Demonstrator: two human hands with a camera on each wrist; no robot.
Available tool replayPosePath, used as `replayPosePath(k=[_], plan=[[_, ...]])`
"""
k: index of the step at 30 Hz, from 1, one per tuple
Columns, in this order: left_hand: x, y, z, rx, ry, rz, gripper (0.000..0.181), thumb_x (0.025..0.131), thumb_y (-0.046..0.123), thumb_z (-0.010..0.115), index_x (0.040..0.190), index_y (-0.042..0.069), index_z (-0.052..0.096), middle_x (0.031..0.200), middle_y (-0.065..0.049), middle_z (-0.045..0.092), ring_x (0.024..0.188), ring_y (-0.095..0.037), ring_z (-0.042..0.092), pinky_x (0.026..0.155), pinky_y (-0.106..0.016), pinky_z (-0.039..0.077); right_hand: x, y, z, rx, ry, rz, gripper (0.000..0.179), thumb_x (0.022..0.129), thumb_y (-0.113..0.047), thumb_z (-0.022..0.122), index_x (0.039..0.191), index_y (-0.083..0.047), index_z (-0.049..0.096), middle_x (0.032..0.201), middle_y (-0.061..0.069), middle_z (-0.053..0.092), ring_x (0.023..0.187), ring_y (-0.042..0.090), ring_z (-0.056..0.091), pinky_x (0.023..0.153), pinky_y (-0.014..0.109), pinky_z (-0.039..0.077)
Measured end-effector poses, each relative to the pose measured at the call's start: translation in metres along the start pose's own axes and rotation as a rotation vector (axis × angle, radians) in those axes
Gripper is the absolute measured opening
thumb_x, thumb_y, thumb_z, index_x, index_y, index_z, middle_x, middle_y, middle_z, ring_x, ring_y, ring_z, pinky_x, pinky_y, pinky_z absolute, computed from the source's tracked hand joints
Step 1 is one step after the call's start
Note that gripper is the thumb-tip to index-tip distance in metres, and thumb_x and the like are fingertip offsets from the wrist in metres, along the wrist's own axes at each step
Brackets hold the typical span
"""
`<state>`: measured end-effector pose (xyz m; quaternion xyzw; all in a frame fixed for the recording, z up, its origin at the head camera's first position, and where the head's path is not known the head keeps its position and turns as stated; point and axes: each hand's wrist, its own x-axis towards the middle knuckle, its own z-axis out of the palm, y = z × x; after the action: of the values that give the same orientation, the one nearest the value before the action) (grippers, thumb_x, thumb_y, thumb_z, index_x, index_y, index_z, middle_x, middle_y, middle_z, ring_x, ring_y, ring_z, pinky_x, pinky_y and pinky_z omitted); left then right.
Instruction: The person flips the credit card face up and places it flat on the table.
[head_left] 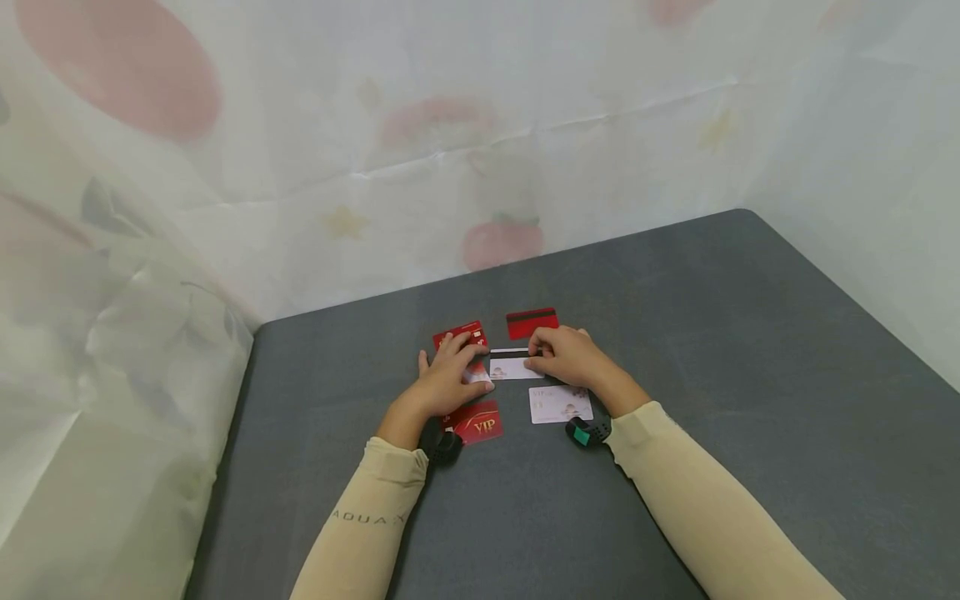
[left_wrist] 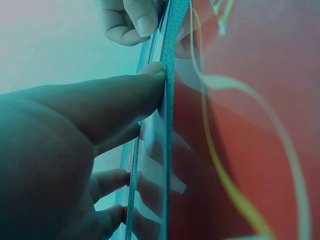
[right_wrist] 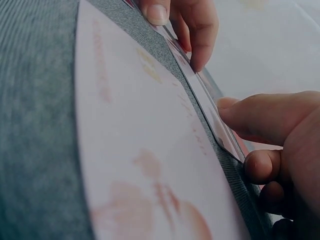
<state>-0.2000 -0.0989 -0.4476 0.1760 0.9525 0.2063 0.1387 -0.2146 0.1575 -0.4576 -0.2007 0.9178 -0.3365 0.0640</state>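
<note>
Head view high, facing forward-down; wrist views close, low across cards (right_wrist: 145, 115) (both share fingers (right_wrist: 202, 37)).

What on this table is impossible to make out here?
Head view: most of the middle-left pale card, covered by the left hand.
Head view: part of the striped white card, behind the right hand.
Head view: fine print on the lower-right white card, too small.
Right wrist view: the nearest card, its lower end cut off by the bottom edge.
</note>
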Motion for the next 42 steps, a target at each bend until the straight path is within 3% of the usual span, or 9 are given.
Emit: replayPosePath(k=[42], plan=[[-0.0006,0.0006,0.0016,-0.006,0.013,0.004,0.063,0.088,0.047,0.070,0.143,0.028,0.047,0.163,-0.003,0.021,0.153,-0.031,0.004,0.111,-0.073,-0.005,-0.0015,0.0008,0.0000,0.009,0.004,0.010,0.015,0.091,-0.035,0.070,0.088,-0.023,0.062,0.063,-0.003,0.051,0.060,0.014,0.049,0.083,0.040,0.028]])
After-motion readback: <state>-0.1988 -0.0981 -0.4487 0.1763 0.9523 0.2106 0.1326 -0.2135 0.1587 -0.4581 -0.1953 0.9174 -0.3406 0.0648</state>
